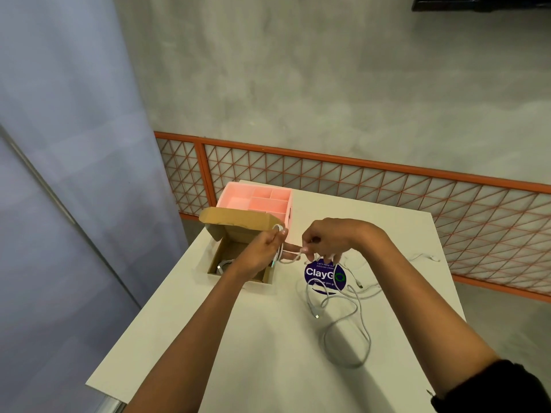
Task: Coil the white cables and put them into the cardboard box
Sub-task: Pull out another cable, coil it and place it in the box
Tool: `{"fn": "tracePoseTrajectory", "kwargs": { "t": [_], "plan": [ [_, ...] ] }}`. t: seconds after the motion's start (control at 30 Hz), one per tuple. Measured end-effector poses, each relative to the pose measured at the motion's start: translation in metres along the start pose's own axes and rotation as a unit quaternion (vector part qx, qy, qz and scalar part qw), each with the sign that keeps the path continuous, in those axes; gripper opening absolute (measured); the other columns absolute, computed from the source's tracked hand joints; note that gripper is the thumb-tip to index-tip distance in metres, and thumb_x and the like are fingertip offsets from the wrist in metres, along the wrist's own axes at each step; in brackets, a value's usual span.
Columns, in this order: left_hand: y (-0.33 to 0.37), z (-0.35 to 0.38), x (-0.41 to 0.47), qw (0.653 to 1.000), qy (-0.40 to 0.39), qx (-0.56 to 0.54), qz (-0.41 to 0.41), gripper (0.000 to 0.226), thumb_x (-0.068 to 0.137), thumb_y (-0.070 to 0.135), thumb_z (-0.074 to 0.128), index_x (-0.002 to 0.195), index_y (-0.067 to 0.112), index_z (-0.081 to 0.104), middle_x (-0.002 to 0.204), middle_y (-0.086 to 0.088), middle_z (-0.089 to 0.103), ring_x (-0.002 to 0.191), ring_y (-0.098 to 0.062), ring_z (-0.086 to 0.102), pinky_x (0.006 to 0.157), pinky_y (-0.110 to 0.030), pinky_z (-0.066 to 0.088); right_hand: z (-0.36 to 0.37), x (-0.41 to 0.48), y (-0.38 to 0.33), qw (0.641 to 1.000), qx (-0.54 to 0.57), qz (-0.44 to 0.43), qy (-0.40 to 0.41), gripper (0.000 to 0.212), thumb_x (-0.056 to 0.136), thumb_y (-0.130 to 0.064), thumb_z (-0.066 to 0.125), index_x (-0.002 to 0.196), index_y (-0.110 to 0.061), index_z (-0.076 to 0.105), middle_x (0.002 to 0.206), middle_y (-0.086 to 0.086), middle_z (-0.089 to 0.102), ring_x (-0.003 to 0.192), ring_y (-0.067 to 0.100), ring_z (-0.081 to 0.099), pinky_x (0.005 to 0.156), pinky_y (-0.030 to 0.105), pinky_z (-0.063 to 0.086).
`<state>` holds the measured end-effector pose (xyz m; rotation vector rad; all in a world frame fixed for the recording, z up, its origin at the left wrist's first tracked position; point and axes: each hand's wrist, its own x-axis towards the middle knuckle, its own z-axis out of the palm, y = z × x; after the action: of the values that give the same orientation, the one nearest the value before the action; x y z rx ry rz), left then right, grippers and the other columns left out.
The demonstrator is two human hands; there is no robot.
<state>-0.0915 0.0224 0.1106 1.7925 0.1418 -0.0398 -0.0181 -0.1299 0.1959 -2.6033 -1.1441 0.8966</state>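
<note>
My left hand (pixel 264 251) hovers over the open cardboard box (pixel 223 251) and holds a partly wound white cable (pixel 280 252) looped round its fingers. Just to the right, my right hand (pixel 323 241) pinches the free end of that same cable. A coiled cable (pixel 223 265) lies inside the box. On the white table (pixel 268 338) a loose white cable (pixel 354 320) sprawls in big loops, and thinner white cables (pixel 366 283) trail off to the right.
A pink compartment organiser (pixel 256 199) stands right behind the box, whose lid flap (pixel 235 219) leans back against it. A round purple sticker (pixel 323 277) marks the table. An orange lattice railing (pixel 387 186) runs behind the table.
</note>
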Motion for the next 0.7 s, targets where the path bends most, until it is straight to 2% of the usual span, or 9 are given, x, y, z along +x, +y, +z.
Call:
{"fn": "tracePoseTrajectory", "kwargs": {
  "t": [0.07,0.13,0.23,0.3,0.37,0.43,0.5,0.6,0.7],
  "plan": [
    [0.002,0.003,-0.001,0.999,-0.034,0.008,-0.005,0.046,0.099,0.043,0.033,0.124,0.01,0.052,0.107,-0.013,0.071,0.095,-0.025,0.07,0.101,-0.051,0.045,-0.004,0.001,0.0,0.999,-0.012,-0.018,0.029,0.016,0.095,-0.025,0.054,0.09,-0.013,0.063,0.076,-0.003,0.059,0.063,0.009,0.057,0.055,0.02,0.046],
    [0.006,0.005,-0.003,0.997,-0.068,0.026,-0.014,0.044,0.101,0.042,0.03,0.127,0.013,0.049,0.098,-0.014,0.073,0.089,-0.025,0.071,0.1,-0.047,0.046,-0.008,0.004,0.0,0.998,-0.012,-0.041,0.054,0.011,0.09,-0.025,0.063,0.086,-0.015,0.063,0.074,-0.005,0.062,0.067,0.008,0.057,0.06,0.021,0.042],
    [0.01,0.005,-0.004,0.996,-0.077,0.031,-0.032,0.041,0.101,0.041,0.029,0.13,0.017,0.047,0.072,-0.009,0.07,0.078,-0.027,0.067,0.098,-0.042,0.048,-0.013,0.005,0.003,0.996,0.024,-0.053,0.066,0.012,0.083,-0.023,0.072,0.081,-0.014,0.064,0.071,-0.005,0.066,0.067,0.006,0.062,0.062,0.019,0.04],
    [0.011,0.005,-0.005,0.996,-0.081,-0.018,-0.042,0.036,0.102,0.036,0.03,0.127,0.019,0.049,0.057,-0.005,0.055,0.065,-0.023,0.058,0.101,-0.037,0.047,-0.017,0.005,0.006,0.994,0.041,-0.063,0.085,0.013,0.079,-0.022,0.076,0.076,-0.015,0.066,0.065,-0.008,0.066,0.061,0.002,0.061,0.058,0.014,0.04],
    [0.011,0.004,-0.007,0.989,-0.105,-0.092,-0.037,0.035,0.102,0.031,0.031,0.124,0.013,0.052,0.048,0.0,0.04,0.045,-0.012,0.039,0.1,-0.036,0.048,-0.021,0.004,0.008,0.991,0.04,-0.075,0.105,0.015,0.075,-0.026,0.079,0.073,-0.016,0.068,0.056,-0.012,0.063,0.054,-0.002,0.057,0.052,0.007,0.037],
    [0.011,0.002,-0.009,0.978,-0.129,-0.163,-0.032,0.04,0.101,0.03,0.034,0.128,0.005,0.05,0.043,0.003,0.032,0.039,-0.007,0.026,0.098,-0.041,0.049,-0.025,0.002,0.01,0.99,0.025,-0.078,0.116,0.013,0.075,-0.028,0.079,0.074,-0.018,0.07,0.05,-0.016,0.06,0.05,-0.004,0.055,0.05,0.009,0.036],
    [0.011,-0.001,-0.01,0.968,-0.147,-0.203,-0.028,0.044,0.101,0.029,0.032,0.131,-0.001,0.048,0.041,0.006,0.028,0.037,-0.006,0.023,0.094,-0.043,0.051,-0.027,0.002,0.012,0.988,0.009,-0.083,0.13,0.01,0.078,-0.027,0.077,0.076,-0.018,0.071,0.053,-0.014,0.059,0.053,0.0,0.053,0.052,0.014,0.035],
    [0.012,-0.005,-0.012,0.962,-0.162,-0.217,-0.023,0.044,0.102,0.028,0.031,0.112,-0.003,0.06,0.039,0.008,0.026,0.037,-0.005,0.023,0.084,-0.041,0.056,-0.023,0.003,0.012,0.98,-0.012,-0.102,0.169,0.013,0.079,-0.028,0.075,0.079,-0.016,0.069,0.061,-0.009,0.052,0.057,0.006,0.045,0.054,0.02,0.033],
    [0.011,-0.008,-0.014,0.957,-0.162,-0.241,-0.024,0.037,0.096,0.031,0.038,0.09,0.002,0.059,0.038,0.008,0.029,0.035,-0.004,0.025,0.08,-0.041,0.058,-0.018,0.004,0.015,0.975,0.003,-0.117,0.187,0.015,0.08,-0.03,0.074,0.08,-0.016,0.067,0.061,-0.008,0.05,0.055,0.007,0.042,0.053,0.018,0.03]
  ]
}}
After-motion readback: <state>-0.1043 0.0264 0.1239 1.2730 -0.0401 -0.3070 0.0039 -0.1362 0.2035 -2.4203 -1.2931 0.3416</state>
